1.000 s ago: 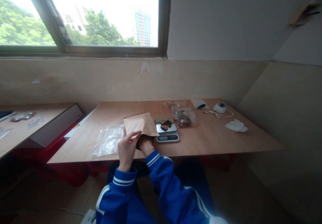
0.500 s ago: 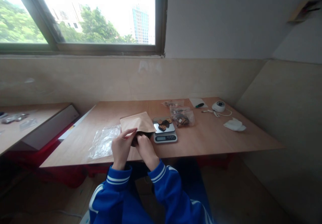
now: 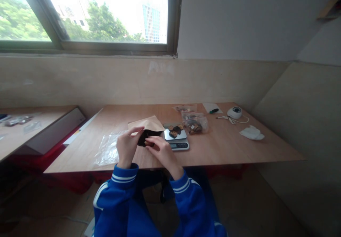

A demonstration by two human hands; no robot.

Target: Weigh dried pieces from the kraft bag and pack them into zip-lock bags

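Observation:
A brown kraft paper bag (image 3: 147,124) lies tilted over the table with its dark mouth facing me. My left hand (image 3: 128,146) pinches the bag's left edge between thumb and fingers, keeping the mouth apart. At the mouth's lower right is my right hand (image 3: 162,152), its thumb and fingers drawn together around something small and brownish, too unclear to name. Just right of the bag stands a digital kitchen scale (image 3: 181,145). Several dark-edged, brown dried slices (image 3: 174,131) rest on its plate. The inside of the bag is too dark to make out.
Clear plastic bags (image 3: 106,148) lie left of my hands. Behind the scale are zip bags of dried pieces (image 3: 195,125). Further right are a green-and-black marker (image 3: 214,111) on paper, a white dome camera (image 3: 234,113) with cable, and a crumpled white tissue (image 3: 252,133).
My right hand has drawn back rightward from inside the bag to its mouth. The bag's opening shows wider. The view has shifted slightly.

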